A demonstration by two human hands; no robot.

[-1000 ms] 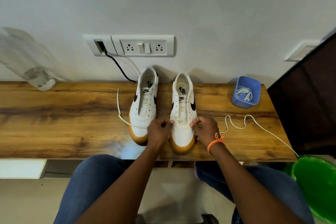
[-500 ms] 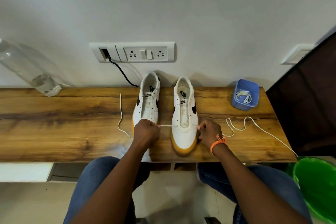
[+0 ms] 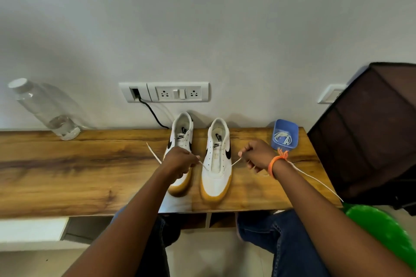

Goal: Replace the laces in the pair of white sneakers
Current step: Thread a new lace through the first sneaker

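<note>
Wooden shelf [image 3: 67, 175]; left hand [image 3: 180, 162], right hand [image 3: 258, 156] each pinching lace [image 3: 315, 181] end; left sneaker [image 3: 181, 139] half hidden.

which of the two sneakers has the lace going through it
The right sneaker: a white lace runs from its lowest eyelets to both hands; the left sneaker shows none.

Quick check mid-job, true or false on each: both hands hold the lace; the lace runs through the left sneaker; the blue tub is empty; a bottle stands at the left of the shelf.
1. Both hands hold the lace: true, left hand and right hand each have a grip on an end.
2. The lace runs through the left sneaker: false, through the right sneaker.
3. The blue tub is empty: false, it holds laces.
4. A bottle stands at the shelf's left: true.
</note>
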